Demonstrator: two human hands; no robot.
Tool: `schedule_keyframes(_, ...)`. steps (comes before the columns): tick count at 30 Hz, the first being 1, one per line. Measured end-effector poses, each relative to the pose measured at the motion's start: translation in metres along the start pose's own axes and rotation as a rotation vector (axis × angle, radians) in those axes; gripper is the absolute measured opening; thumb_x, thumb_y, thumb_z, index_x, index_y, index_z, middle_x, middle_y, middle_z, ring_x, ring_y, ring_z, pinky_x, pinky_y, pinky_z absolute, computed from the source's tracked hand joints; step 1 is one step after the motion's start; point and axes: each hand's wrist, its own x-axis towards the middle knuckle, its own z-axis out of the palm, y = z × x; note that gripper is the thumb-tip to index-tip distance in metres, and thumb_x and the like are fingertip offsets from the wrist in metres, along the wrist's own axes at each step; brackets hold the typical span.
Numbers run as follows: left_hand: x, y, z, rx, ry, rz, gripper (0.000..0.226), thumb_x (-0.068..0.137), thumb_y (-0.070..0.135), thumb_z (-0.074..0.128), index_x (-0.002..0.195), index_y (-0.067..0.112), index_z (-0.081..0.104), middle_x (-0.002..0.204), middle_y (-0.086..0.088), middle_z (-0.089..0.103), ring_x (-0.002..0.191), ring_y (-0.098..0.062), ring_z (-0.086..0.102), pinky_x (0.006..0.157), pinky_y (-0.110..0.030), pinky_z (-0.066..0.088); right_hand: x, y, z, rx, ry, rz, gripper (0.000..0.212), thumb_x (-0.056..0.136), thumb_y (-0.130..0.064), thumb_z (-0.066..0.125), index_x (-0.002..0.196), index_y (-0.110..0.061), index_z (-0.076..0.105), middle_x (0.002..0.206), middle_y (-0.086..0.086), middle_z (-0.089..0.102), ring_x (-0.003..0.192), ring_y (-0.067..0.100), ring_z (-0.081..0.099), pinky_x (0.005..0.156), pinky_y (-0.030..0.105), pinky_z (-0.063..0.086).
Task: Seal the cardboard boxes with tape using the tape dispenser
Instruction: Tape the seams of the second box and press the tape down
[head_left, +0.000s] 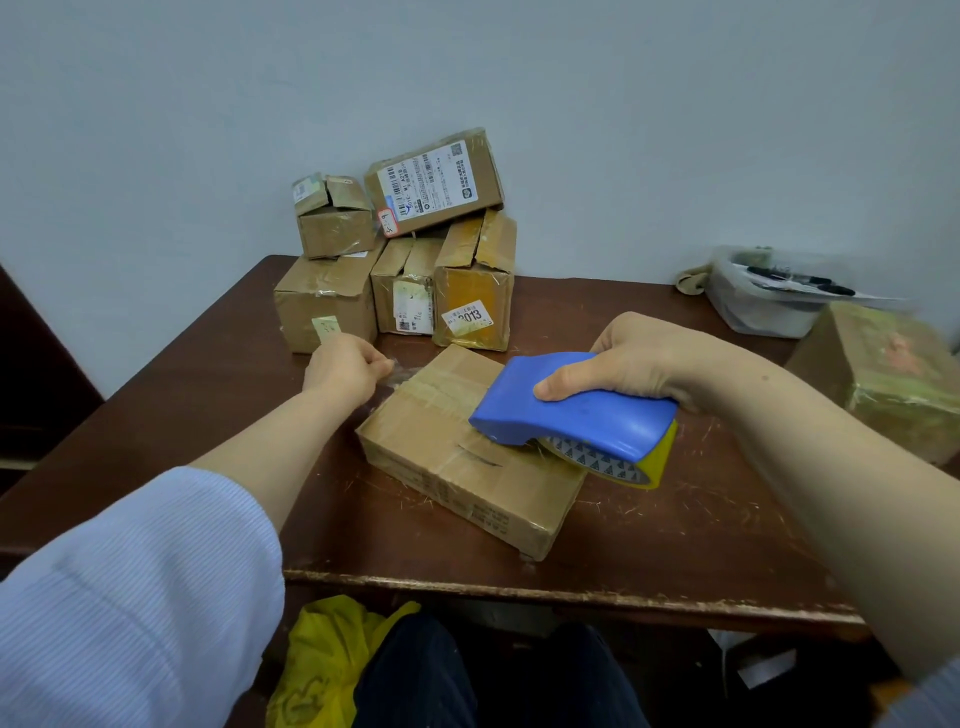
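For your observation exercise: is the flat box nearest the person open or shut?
Shut: the box has a flat, closed top with clear tape running across it.

"3013" on box sticker (467, 316)

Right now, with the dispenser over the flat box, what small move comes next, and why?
Probably lower the tape dispenser onto the flat box and pull it rightward: the right hand holds it over the lid, while the left hand pinches what looks like the tape end.
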Motion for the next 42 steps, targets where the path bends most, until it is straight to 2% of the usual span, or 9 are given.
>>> schedule_keyframes(15, 0.001, -0.004, 0.004, 0.333, -0.146, 0.165, 0.026, 0.094, 0.035, 0.054, 0.101, 0.017, 0.072, 0.102, -0.008, 0.069, 0.101, -0.029, 0.06, 0.085, -0.039, 0.049, 0.004, -0.005, 0.0, -0.042, -0.024, 0.024, 0.05, 0.064, -0.052, 0.079, 0.071, -0.008, 0.057, 0.072, 0.009, 0.055, 0.062, 0.023, 0.051, 0.06, 0.029, 0.038)
schedule_keyframes(18, 0.003, -0.001, 0.004, 0.399, -0.129, 0.107, 0.065, 0.092, 0.046, 0.055, 0.148, 0.027, 0.028, 0.108, -0.003, 0.061, 0.106, -0.031, 0.058, 0.078, -0.037, 0.049, 0.003, -0.005, 0.0, -0.048, -0.02, 0.026, 0.049, 0.064, -0.053, 0.079, 0.07, -0.009, 0.056, 0.072, 0.008, 0.054, 0.062, 0.022, 0.05, 0.058, 0.028, 0.037)
schedule_keyframes(21, 0.002, 0.002, 0.001, 0.429, -0.117, 0.087, 0.094, 0.087, 0.054, 0.057, 0.148, 0.041, -0.013, 0.125, -0.012, 0.054, 0.113, -0.033, 0.051, 0.08, -0.04, 0.047, 0.002, -0.005, 0.001, -0.049, -0.018, 0.025, 0.049, 0.065, -0.052, 0.078, 0.073, -0.008, 0.059, 0.074, 0.008, 0.056, 0.062, 0.021, 0.052, 0.058, 0.028, 0.038)
schedule_keyframes(23, 0.001, 0.0, -0.002, 0.529, -0.087, 0.089, 0.096, 0.083, 0.058, 0.059, 0.148, 0.042, -0.009, 0.138, -0.017, 0.039, 0.125, -0.036, 0.037, 0.092, -0.044, 0.042, 0.002, -0.004, 0.001, -0.042, -0.018, 0.024, 0.05, 0.065, -0.052, 0.079, 0.076, -0.008, 0.06, 0.076, 0.009, 0.056, 0.064, 0.022, 0.052, 0.06, 0.028, 0.038)
schedule_keyframes(25, -0.003, -0.002, -0.002, 0.523, 0.004, 0.112, 0.077, 0.087, 0.049, 0.059, 0.15, 0.035, 0.017, 0.138, -0.019, 0.034, 0.126, -0.037, 0.036, 0.095, -0.046, 0.04, 0.002, -0.004, 0.001, -0.04, -0.014, 0.023, 0.051, 0.063, -0.053, 0.079, 0.078, -0.008, 0.06, 0.077, 0.009, 0.056, 0.066, 0.023, 0.051, 0.062, 0.029, 0.038)
schedule_keyframes(29, -0.008, 0.006, 0.003, 0.164, 0.11, 0.122, 0.026, 0.095, 0.025, 0.049, 0.104, 0.016, 0.071, 0.104, -0.009, 0.066, 0.097, -0.034, 0.059, 0.071, -0.036, 0.047, 0.002, -0.003, 0.0, -0.044, -0.015, 0.022, 0.05, 0.064, -0.053, 0.078, 0.077, -0.008, 0.061, 0.077, 0.008, 0.058, 0.065, 0.022, 0.053, 0.061, 0.029, 0.04)
schedule_keyframes(32, -0.017, 0.021, 0.009, 0.123, -0.064, 0.101, 0.036, 0.095, 0.039, 0.052, 0.077, 0.013, 0.07, 0.071, -0.003, 0.062, 0.078, -0.025, 0.058, 0.061, -0.029, 0.039, 0.0, -0.001, -0.001, -0.017, -0.016, 0.017, 0.05, 0.064, -0.053, 0.078, 0.076, -0.008, 0.061, 0.077, 0.01, 0.058, 0.067, 0.023, 0.053, 0.062, 0.03, 0.039)
schedule_keyframes(37, -0.019, 0.028, 0.021, 0.157, -0.09, 0.072, 0.044, 0.096, 0.043, 0.048, 0.084, 0.006, 0.07, 0.073, -0.006, 0.06, 0.077, -0.027, 0.059, 0.061, -0.03, 0.038, -0.004, 0.008, -0.001, 0.028, 0.0, 0.012, 0.048, 0.064, -0.053, 0.078, 0.074, -0.008, 0.061, 0.076, 0.011, 0.058, 0.067, 0.024, 0.053, 0.062, 0.03, 0.039)
schedule_keyframes(42, -0.019, 0.048, 0.02, 0.232, -0.11, 0.073, 0.052, 0.095, 0.051, 0.044, 0.066, 0.009, 0.054, 0.063, -0.005, 0.044, 0.058, -0.022, 0.044, 0.048, -0.032, 0.029, -0.005, 0.018, -0.003, 0.077, 0.01, 0.027, 0.045, 0.065, -0.05, 0.079, 0.068, -0.01, 0.06, 0.075, 0.01, 0.058, 0.064, 0.023, 0.053, 0.061, 0.03, 0.039)
